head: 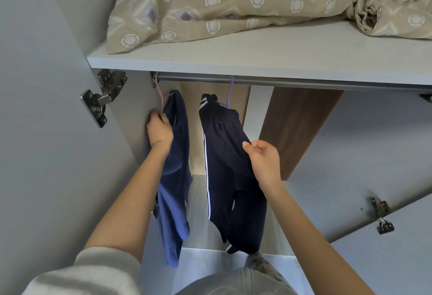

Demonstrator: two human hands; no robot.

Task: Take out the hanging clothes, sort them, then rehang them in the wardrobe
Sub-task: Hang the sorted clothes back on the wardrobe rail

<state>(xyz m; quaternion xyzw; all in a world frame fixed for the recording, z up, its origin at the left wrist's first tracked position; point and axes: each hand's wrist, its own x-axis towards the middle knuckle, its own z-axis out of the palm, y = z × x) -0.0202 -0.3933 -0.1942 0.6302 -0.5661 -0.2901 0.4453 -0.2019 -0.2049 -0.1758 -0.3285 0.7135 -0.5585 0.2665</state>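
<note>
The left hand (160, 131) grips the pink hanger (160, 97) of a limp blue top (177, 177), while the right hand (263, 160) pinches soft, light trousers (224, 154), probably best lifted by their hanger.

Two hands and forearms of one person, as seen by the head camera. The left arm wears a pale grey sleeve (93, 271) of soft, thick fabric, gathered in rounded folds at the near left and leaving the forearm uncovered from there to the left hand (160, 131). A thin, fine bracelet (157, 142) circles the left wrist. The right forearm is uncovered along its whole visible length up to the right hand (264, 161). At the near centre appears the front of a grey top (233, 280), close in tone to the sleeve, with a small patterned patch (261, 264) at its far right edge; what this patch is cannot be told.
</note>
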